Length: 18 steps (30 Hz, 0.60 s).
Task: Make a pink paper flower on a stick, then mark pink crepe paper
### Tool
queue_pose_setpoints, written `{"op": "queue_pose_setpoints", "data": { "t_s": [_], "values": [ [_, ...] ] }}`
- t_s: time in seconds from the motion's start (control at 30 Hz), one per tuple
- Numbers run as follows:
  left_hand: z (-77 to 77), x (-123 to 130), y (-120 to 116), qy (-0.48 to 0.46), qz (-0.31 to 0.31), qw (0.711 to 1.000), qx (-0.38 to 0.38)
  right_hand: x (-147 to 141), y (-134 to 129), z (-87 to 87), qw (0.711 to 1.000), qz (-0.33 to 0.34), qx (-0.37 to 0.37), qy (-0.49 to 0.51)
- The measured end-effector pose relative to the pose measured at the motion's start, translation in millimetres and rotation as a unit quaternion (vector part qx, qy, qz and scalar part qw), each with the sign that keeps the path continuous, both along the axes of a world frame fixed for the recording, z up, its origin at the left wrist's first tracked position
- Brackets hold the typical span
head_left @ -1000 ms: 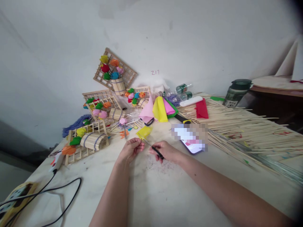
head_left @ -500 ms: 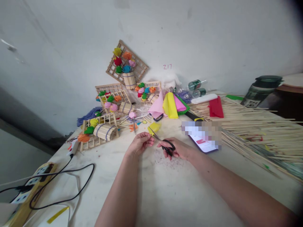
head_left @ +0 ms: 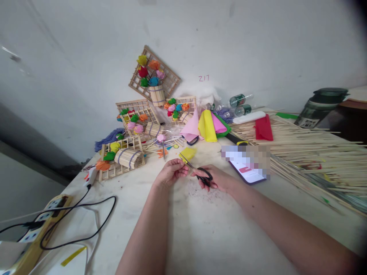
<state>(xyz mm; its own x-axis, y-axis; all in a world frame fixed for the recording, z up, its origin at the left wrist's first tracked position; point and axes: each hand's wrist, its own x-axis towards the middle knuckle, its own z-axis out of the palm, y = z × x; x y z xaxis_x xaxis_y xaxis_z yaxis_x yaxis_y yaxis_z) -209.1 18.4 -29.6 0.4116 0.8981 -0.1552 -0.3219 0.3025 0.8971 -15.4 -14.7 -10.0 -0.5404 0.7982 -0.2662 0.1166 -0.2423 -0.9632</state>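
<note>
In the head view my left hand (head_left: 172, 172) is closed, its thumb and fingertips pinched at the near edge of a piece of yellow paper (head_left: 190, 153). My right hand (head_left: 213, 178) is wrapped round the black handles of a pair of scissors (head_left: 205, 176). The blades point away to the left and lie across the yellow paper, close to my left fingertips. Whether the blades are fully closed is too small to tell. Small dark specks are scattered on the table under my right hand.
Stick lattices with paper flowers (head_left: 130, 157) stand at the back left. Beyond my hands lie folded coloured papers (head_left: 208, 128). A phone (head_left: 248, 170) lies to the right, beside many thin wooden sticks (head_left: 301, 145). Cables and a power strip (head_left: 43, 217) are at the left.
The view has shifted slightly. Both hands keep nearly the same place, and the yellow paper spreads a little wider beyond the scissor blades.
</note>
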Motion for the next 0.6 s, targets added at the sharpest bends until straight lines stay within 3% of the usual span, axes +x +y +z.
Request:
{"op": "queue_pose_setpoints", "data": {
  "t_s": [0.3,0.6],
  "values": [
    [-0.5,0,-1,-0.014,-0.005,1.000,0.007,5,5,-10.8,0.999,0.022,-0.010,0.030],
    [-0.7,0,-1,-0.011,-0.015,1.000,0.011,4,5,-8.9,0.999,0.028,-0.014,0.020]
  ]
}}
